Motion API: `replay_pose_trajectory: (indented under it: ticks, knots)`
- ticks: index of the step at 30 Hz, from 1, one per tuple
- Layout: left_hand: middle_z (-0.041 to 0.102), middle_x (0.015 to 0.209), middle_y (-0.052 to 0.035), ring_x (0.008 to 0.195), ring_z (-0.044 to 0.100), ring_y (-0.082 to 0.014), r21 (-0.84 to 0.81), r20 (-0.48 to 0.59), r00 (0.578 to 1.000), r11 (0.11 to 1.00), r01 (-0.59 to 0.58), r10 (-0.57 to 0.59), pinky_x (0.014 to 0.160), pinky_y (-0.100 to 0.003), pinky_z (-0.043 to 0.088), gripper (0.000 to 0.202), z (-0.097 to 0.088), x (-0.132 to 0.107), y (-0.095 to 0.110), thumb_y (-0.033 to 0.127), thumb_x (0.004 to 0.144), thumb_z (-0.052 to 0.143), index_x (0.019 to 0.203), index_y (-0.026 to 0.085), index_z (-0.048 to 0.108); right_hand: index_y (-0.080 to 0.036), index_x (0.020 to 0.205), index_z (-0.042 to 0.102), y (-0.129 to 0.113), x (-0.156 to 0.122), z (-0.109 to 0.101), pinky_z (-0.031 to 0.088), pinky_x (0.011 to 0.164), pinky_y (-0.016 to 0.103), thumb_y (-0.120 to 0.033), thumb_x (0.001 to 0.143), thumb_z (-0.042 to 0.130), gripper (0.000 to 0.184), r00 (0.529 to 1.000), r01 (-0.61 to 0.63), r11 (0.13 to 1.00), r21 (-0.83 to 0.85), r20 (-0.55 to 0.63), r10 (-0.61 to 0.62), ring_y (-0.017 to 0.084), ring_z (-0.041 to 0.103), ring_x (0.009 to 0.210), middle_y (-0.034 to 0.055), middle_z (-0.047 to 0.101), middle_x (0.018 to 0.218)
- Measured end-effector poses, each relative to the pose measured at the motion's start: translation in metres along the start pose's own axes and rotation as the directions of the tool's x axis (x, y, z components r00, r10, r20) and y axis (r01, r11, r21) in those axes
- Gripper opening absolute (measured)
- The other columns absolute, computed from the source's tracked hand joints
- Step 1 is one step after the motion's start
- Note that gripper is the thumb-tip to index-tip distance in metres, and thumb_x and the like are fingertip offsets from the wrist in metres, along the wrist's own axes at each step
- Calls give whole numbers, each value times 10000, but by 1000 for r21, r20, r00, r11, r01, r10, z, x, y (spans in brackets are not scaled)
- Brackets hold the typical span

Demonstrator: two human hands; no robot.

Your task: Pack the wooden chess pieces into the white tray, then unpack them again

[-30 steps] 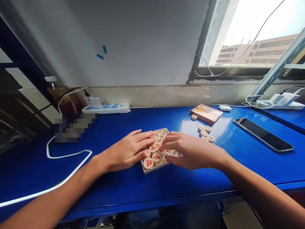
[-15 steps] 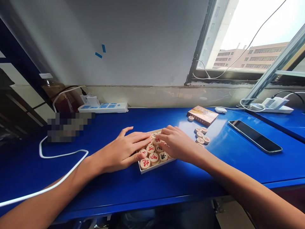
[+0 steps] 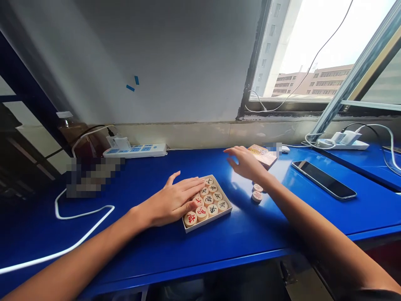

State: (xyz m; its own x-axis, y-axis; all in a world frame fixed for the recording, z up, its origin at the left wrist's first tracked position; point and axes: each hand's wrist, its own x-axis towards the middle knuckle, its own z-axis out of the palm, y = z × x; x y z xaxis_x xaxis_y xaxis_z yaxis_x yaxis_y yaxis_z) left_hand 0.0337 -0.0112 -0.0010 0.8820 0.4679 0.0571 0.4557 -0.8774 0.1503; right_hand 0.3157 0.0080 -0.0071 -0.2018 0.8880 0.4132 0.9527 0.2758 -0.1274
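Note:
A shallow white box (image 3: pixel 207 224) on the blue table holds rows of round wooden Chinese chess pieces (image 3: pixel 208 199), marked in red and black characters. My left hand (image 3: pixel 175 200) lies flat over the box's left side, fingers stretched across some pieces and hiding them. My right hand (image 3: pixel 246 161) hangs above the table to the right of the box, fingers spread, nothing seen in it. Under the right wrist, loose chess pieces (image 3: pixel 257 196) lie on the table, partly hidden by the arm. Behind that hand rests the printed box lid (image 3: pixel 266 156), partly covered.
A smartphone (image 3: pixel 324 179) lies to the right. Power strips (image 3: pixel 136 151) stand along the wall, with a bottle (image 3: pixel 77 133) at the back left. A white cable (image 3: pixel 84 234) runs across the table's left side, over to the front edge.
My right hand has left the box and moved right and back, toward the lid. My left hand stays on the box. The view has shifted slightly.

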Motion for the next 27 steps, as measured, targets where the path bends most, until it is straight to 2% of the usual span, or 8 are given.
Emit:
replay_pose_trajectory:
  ticks: [2, 5, 10, 16, 18, 21, 24, 27]
  knots:
    - [344, 1482, -75, 1378, 286, -267, -5, 4, 1000, 1000, 14, -14, 1117, -579, -6, 563, -1, 0, -2, 546, 996, 208, 1453, 236, 315, -64, 1133, 626, 33, 4, -1, 409, 922, 314, -183, 867, 481, 326, 993, -98, 993, -67, 60, 102, 224, 559, 1046, 155, 623, 1108]
    - [321, 1493, -69, 1385, 272, -262, -22, -1, 1000, 1000, 17, -17, 1132, -549, 25, 570, 1, -3, -5, 552, 994, 210, 1456, 236, 313, -93, 905, 697, 66, 4, 5, 441, 801, 280, -198, 831, 513, 224, 975, -149, 982, -115, 146, 165, 212, 611, 899, 131, 669, 933]
    - [213, 1533, -46, 1422, 157, -255, -82, 31, 999, 997, 9, -7, 1143, -497, 94, 583, 7, -5, -9, 549, 995, 202, 1488, 238, 223, -95, 954, 682, 73, 5, 15, 436, 792, 282, -203, 827, 506, 241, 959, -230, 965, -129, 140, 247, 217, 618, 932, 139, 671, 969]
    - [158, 1547, -24, 1433, 103, -234, -116, 40, 999, 993, 20, -16, 1151, -485, 72, 577, 7, -8, -7, 541, 999, 202, 1498, 254, 162, -143, 1028, 645, 35, 0, -3, 454, 766, 249, -282, 865, 524, 247, 981, -173, 985, 16, 91, 170, 161, 630, 875, 69, 679, 944]
    - [161, 1547, -28, 1432, 107, -240, -125, 39, 999, 992, 26, -21, 1147, -501, 73, 581, 8, -8, -7, 549, 996, 201, 1498, 259, 163, -167, 1014, 633, 6, -8, -15, 462, 758, 229, -337, 884, 524, 240, 1000, -23, 984, 179, 5, 22, 134, 626, 861, 44, 676, 954]
    - [193, 1542, -32, 1428, 131, -251, -132, 26, 999, 990, 44, -41, 1139, -519, 81, 566, 10, -8, -8, 551, 995, 202, 1490, 277, 202, -179, 976, 632, -36, -21, -26, 465, 781, 252, -322, 899, 523, 196, 967, 237, 925, 296, -163, -195, 140, 612, 861, 49, 664, 976]
    - [209, 1541, -37, 1425, 147, -246, -150, 6, 999, 987, 52, -52, 1139, -514, 87, 564, 12, -7, -9, 553, 994, 191, 1489, 282, 205, -187, 1048, 623, -55, -29, -27, 462, 839, 304, -301, 895, 537, 209, 931, 355, 892, 280, -18, -365, 178, 588, 943, 63, 648, 1013]
    - [215, 1538, -83, 1414, 184, -256, -169, -32, 997, 983, 66, -73, 1137, -519, 103, 645, 12, -6, -6, 598, 973, 163, 1504, 233, 143, -196, 1185, 580, -42, -30, -31, 456, 894, 376, -381, 873, 569, 363, 912, 345, 915, 208, 157, -379, 233, 552, 1060, 79, 623, 1115]
